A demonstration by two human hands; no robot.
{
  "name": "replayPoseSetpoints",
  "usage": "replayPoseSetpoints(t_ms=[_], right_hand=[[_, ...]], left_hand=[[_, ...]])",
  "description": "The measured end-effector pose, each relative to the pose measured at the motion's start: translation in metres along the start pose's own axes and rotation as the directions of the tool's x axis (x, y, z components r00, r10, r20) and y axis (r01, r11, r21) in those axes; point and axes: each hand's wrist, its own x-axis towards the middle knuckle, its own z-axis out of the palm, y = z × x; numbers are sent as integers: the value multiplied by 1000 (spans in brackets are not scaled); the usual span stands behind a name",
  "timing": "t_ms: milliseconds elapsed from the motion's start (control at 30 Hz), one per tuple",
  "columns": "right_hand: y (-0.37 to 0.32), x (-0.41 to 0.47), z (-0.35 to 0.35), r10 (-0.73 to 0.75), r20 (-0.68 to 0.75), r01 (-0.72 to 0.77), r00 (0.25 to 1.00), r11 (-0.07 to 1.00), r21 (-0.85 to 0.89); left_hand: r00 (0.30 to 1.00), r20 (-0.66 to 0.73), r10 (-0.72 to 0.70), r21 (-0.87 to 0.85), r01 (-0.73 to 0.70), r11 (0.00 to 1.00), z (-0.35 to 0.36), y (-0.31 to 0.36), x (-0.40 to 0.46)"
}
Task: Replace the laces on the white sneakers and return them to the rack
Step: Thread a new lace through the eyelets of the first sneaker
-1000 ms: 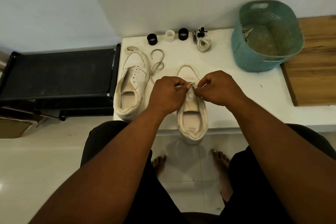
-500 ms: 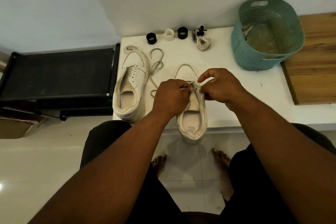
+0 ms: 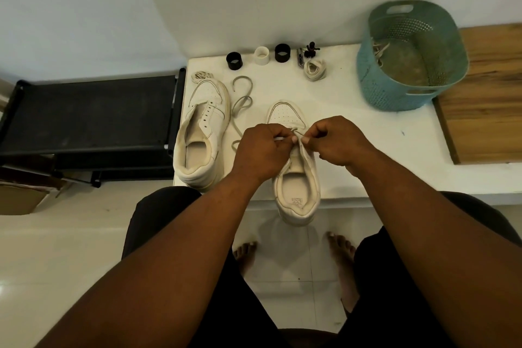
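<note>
- Two white sneakers sit on the white tabletop (image 3: 367,127), toes pointing away from the person.
- The right sneaker (image 3: 296,183) lies at the near edge, its heel hanging slightly over the edge above the floor.
- The left hand (image 3: 261,150) is curled over the left side of that sneaker's tongue area; its fingers (image 3: 285,138) are pinched narrowly on a pale lace end (image 3: 278,138).
- The right hand (image 3: 339,141) is closed over the right side of the same sneaker, its fingers (image 3: 309,137) pinched tight on a thin bit of lace just beside the left thumb.
- A short stretch of lace (image 3: 296,130) crosses the shoe just ahead of the knuckles; which eyelet it passes through I cannot tell.
- The left sneaker (image 3: 203,133) stands unlaced beside it, its empty eyelets showing, near the left edge of the tabletop.
- A loose grey lace (image 3: 243,99) curls on the tabletop between the two sneakers.
- A small coiled lace (image 3: 201,76) lies at the toe of the left sneaker, and another bundled lace (image 3: 315,70) lies farther back.
- Two black rings (image 3: 234,60) and a white ring (image 3: 262,55) stand in a row at the far edge.
- A teal basket (image 3: 395,93) sits at the right, with pale laces inside.
- A black rack (image 3: 90,116) stands left of the tabletop.
</note>
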Motion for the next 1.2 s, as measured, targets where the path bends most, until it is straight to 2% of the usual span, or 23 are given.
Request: replayPoseSetpoints(t_ms=[133, 333, 400, 467, 500, 567, 600, 633, 667, 700, 733, 767, 800, 833, 867, 933, 1000, 1033, 1067, 1100, 1133, 1167, 1200], right_hand=[[0, -1, 0, 1, 19, -3, 1000, 992, 129], [2, -2, 8, -45, -4, 46, 999, 998, 51], [3, -3, 9, -34, -75, 35, 997, 999, 22], [2, -2, 7, 39, -157, -6, 987, 978, 208], [0, -3, 5, 93, -154, -24, 984, 916, 400], [-7, -8, -2, 148, -80, -40, 986, 667, 744], [-9, -10, -5, 146, -52, -36, 988, 543, 839], [-11, -12, -7, 140, -40, -32, 989, 479, 877], [-11, -13, -8, 132, -56, -15, 990, 482, 876], [-9, -13, -9, 109, -118, 31, 987, 594, 804], [-6, -11, -9, 40, -208, 101, 977, 776, 623], [-1, -9, -9, -76, -268, 168, 961, 924, 343], [2, -8, -9, -188, -266, 213, 946, 974, 70], [4, -7, -9, -247, -206, 226, 947, 967, -119], [3, -9, -9, -253, -126, 221, 959, 950, -223], [2, -9, -8, -208, 3, 195, 978, 908, -370], [1, -7, -12, -174, -4, 158, 985, 899, -408], [-1, -7, -15, -164, -60, 135, 985, 934, -330], [-3, -7, -18, -125, -142, 105, 982, 984, -141], [-6, -9, -21, -50, -216, 85, 975, 984, 158], [-9, -11, -24, 37, -259, 86, 965, 890, 448], [-11, -12, -26, 96, -261, 101, 961, 752, 651], [-13, -14, -27, 107, -231, 113, 967, 633, 766]], left_hand=[[1000, 29, -2, -12, 3, 1000, -4, -3, 0], [1000, 25, 14, -21, -14, 1000, -3, 1, -4], [998, 34, 51, -58, -49, 997, -6, -2, -5], [991, 28, 128, -12, -128, 992, -9, -5, -6], [987, 18, 157, 25, -158, 987, -10, -7, -6], [983, -8, 183, 58, -183, 981, -9, -12, -6], [986, -2, 169, 57, -169, 984, -9, -15, -5], [990, 14, 144, 41, -144, 989, -8, -18, -5], [994, 45, 100, 9, -100, 995, -6, -23, -4], [995, 76, 62, -29, -60, 998, -5, -25, -4], [995, 93, 22, -50, -18, 999, -3, -27, -5], [996, 93, 3, -55, 2, 999, -2, -29, -5], [996, 93, 3, -51, 2, 999, -1, -29, -6], [996, 94, 7, -51, -2, 999, -1, -28, -6], [996, 90, 19, -56, -14, 998, 0, -28, -6], [997, 68, 33, -24, -32, 999, 2, -28, -6], [999, 18, 43, 42, -44, 998, 4, -33, -4], [998, -2, 60, 65, -60, 996, 5, -34, -5], [997, -15, 73, 83, -72, 994, 5, -34, -5], [996, -21, 82, 103, -79, 992, 6, -34, -6], [996, -26, 80, 119, -76, 990, 5, -31, -7], [997, -32, 76, 134, -71, 988, 5, -30, -8], [996, -33, 81, 150, -75, 986, 4, -28, -9]])
